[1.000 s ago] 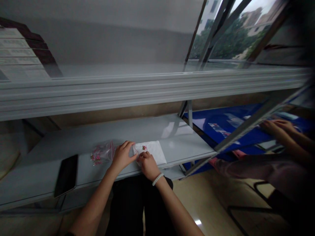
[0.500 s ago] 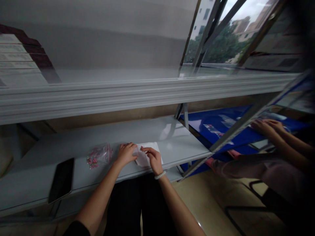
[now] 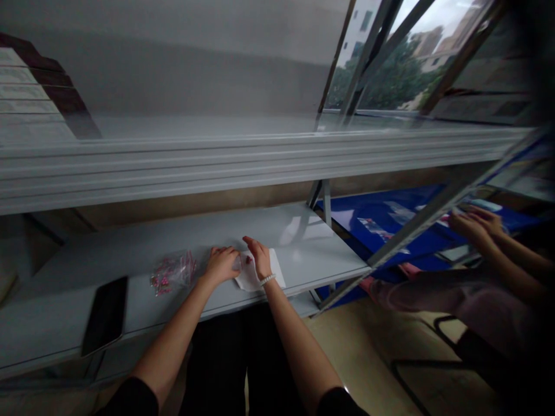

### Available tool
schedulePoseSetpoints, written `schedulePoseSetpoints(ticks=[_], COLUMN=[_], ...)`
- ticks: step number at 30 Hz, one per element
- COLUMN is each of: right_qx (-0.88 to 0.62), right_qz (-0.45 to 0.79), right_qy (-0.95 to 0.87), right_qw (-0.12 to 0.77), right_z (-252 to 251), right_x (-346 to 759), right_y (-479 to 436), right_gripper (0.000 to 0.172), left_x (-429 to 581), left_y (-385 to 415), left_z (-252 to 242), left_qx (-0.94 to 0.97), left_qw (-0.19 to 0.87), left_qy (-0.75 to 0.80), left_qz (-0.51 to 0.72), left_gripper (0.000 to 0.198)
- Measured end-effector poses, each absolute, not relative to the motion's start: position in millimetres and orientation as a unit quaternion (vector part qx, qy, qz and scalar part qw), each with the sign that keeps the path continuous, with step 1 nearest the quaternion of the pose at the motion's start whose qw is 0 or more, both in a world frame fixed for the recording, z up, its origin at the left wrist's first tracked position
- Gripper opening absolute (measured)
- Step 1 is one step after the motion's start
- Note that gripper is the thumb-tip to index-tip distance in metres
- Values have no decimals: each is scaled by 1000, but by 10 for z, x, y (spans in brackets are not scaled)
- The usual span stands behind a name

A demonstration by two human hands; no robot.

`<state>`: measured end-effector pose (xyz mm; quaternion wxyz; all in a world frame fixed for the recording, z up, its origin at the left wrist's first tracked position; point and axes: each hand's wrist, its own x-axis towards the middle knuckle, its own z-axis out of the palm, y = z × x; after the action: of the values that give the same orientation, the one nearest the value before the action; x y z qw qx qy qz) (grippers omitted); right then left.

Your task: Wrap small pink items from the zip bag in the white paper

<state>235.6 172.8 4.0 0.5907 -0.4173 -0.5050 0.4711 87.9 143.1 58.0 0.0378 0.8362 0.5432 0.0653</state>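
Observation:
My left hand (image 3: 222, 264) rests at the left edge of a white sheet of paper (image 3: 276, 271), its fingers curled round what looks like a small clear plastic bag (image 3: 237, 263). On the paper, between my two hands, lies a small dark red piece (image 3: 248, 260). My right hand (image 3: 259, 259) stands on edge over the paper with its fingers stretched out, just right of that piece, holding nothing that shows. To the left of my left hand is a clear zip bag (image 3: 173, 271) with small pink and red pieces in it.
A black tablet or phone (image 3: 106, 315) lies at the left on the grey shelf table (image 3: 143, 242). Above runs a thick metal shelf edge (image 3: 217, 167). At the right, past a slanted post (image 3: 411, 231), another person's hands (image 3: 474, 222) work over a blue table (image 3: 347, 214).
My right hand has gone from bent fingers near the red piece to straight fingers standing on edge, leaving the piece on the paper. My left hand has barely shifted.

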Motion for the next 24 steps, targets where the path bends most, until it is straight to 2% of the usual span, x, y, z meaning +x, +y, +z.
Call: schedulePoseSetpoints(ticks=[9, 20, 24], right_qx=[-303, -285, -289], right_qz=[599, 647, 657], right_qy=[-399, -389, -380], right_qw=[625, 591, 583], right_z=[-280, -333, -381], right_x=[2130, 2034, 2032], right_y=[1713, 1696, 1727], right_gripper=[56, 72, 70], left_x=[867, 873, 890], left_y=[1417, 1423, 1431], left_z=[616, 640, 682], left_qx=[839, 835, 839], left_qw=[28, 28, 31], left_qy=[541, 548, 543], left_qz=[48, 24, 11], left_gripper=[40, 37, 37])
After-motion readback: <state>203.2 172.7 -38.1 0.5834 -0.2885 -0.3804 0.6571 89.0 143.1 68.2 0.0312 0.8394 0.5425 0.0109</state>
